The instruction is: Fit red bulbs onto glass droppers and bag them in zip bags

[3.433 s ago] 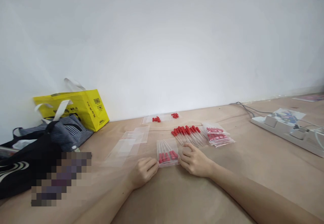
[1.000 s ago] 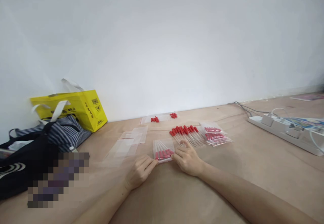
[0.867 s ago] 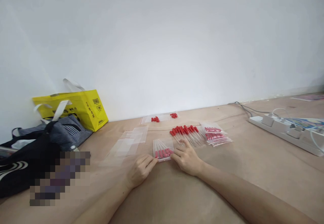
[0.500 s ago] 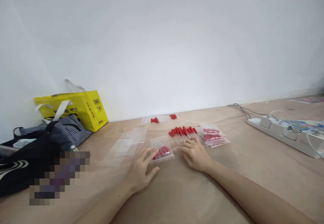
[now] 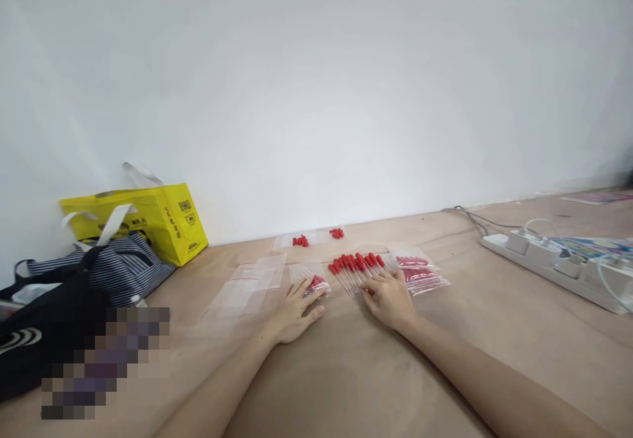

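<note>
My left hand (image 5: 297, 312) rests with fingers spread over a small clear bag (image 5: 302, 270) of red-ended droppers, covering part of it. My right hand (image 5: 390, 298) lies at the right side of a fanned row of clear droppers with red bulbs (image 5: 357, 262); its fingers are curled at the clear stems, and whether they grip one is hidden. Just right of that hand is a stack of filled bags (image 5: 420, 272) with red bulbs inside. Flat, overlapping clear bags (image 5: 247, 283) lie left of my left hand.
Near the wall lie more bags with red bulbs (image 5: 300, 241). A yellow bag (image 5: 190, 227), a striped bag (image 5: 131, 263) and a black bag (image 5: 44, 339) are at the left. A white power strip (image 5: 548, 266) with plugs and cables is at the right.
My left hand has moved forward and right, now covering more of the small bag, which sits slightly farther away. My right hand has shifted right along the dropper stems, closer to the filled bags.
</note>
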Demonstrator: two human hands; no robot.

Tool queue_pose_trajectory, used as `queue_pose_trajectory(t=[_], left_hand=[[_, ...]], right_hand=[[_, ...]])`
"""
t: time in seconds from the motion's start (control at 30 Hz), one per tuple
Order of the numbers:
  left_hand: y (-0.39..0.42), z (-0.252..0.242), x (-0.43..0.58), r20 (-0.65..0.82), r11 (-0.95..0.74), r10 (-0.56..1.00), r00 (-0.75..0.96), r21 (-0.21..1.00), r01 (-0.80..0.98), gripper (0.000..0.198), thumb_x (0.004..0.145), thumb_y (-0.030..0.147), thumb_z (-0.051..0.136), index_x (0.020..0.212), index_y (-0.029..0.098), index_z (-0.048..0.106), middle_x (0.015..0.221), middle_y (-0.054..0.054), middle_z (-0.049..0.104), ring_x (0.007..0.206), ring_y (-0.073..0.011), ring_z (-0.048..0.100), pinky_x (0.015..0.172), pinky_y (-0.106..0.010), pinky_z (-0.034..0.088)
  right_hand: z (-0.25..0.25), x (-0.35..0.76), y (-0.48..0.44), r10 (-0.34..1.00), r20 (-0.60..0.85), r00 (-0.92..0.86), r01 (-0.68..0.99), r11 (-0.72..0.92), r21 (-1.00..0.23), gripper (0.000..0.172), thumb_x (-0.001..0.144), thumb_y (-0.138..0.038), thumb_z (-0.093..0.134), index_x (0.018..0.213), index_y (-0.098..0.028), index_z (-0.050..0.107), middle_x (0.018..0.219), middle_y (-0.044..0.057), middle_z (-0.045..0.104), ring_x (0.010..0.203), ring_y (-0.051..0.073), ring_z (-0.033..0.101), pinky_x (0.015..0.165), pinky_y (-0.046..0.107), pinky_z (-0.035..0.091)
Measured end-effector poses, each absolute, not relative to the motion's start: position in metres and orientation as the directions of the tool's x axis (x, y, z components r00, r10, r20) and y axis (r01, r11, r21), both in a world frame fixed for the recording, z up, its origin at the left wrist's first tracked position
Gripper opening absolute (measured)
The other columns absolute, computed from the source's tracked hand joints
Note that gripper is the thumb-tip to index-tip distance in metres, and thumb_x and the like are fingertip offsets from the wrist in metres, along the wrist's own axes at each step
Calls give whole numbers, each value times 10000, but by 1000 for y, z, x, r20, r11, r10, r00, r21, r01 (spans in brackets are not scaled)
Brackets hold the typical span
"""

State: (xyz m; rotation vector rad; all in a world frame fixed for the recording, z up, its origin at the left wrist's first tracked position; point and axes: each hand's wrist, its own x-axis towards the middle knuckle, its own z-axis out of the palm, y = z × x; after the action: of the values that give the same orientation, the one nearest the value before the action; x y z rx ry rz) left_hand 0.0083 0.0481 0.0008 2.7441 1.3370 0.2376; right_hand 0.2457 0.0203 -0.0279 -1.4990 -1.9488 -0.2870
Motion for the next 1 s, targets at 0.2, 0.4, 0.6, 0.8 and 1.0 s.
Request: queue_pose_trajectory(t=[0.2, 0.4, 0.6, 0.8, 1.0], left_hand=[[51, -2, -8, 453, -340, 843, 289, 34, 940, 276, 822, 329, 416, 1029, 261, 586, 1155, -42, 551, 1129, -206, 425, 976, -415, 241], [66, 0, -38, 469, -55, 883, 28, 44, 997, 295, 800, 298, 414, 1001, 181, 596, 1138, -119, 555, 1095, -256, 447, 947, -472, 226], [74, -2, -42, 339, 120, 932, -129, 48, 992, 578, 762, 501, 397, 1164, 97, 496, 1246, -209, 451, 1181, -359, 345, 944, -521, 211], [62, 1, -53, 262, 354, 908, -327, -64, 933, 578, 833, 402, 255, 1259, 21, 340, 1278, -307, 341, 1145, -461, 333, 782, -602, 305], [47, 8, -85, 173, 203, 968, -183, -105, 974, 392, 757, 19, 270, 1067, -32, 503, 894, -246, 628, 880, -305, 598, 725, -377, 431]], right_hand=[[-26, 248, 25, 778, 625, 60, 964, 117, -238, 98, 745, -213, 484, 719, -187, 575, 776, 32, 642, 779, 176, 509, 684, 317, 197], [-30, 250, 28, 777, 623, 87, 971, 74, -228, 121, 766, -269, 473, 739, -191, 562, 793, 41, 639, 765, 194, 518, 672, 325, 210], [-32, 247, 26, 793, 607, 47, 965, 120, -232, 112, 766, -256, 476, 718, -195, 556, 786, 29, 632, 775, 191, 519, 672, 320, 211], [-31, 249, 27, 796, 604, 39, 953, 152, -261, 116, 768, -258, 476, 720, -195, 560, 755, 26, 636, 772, 192, 511, 694, 335, 203], [-28, 247, 24, 795, 606, -1, 947, 195, -254, 92, 752, -221, 490, 710, -194, 567, 742, 25, 634, 772, 182, 500, 695, 326, 200]])
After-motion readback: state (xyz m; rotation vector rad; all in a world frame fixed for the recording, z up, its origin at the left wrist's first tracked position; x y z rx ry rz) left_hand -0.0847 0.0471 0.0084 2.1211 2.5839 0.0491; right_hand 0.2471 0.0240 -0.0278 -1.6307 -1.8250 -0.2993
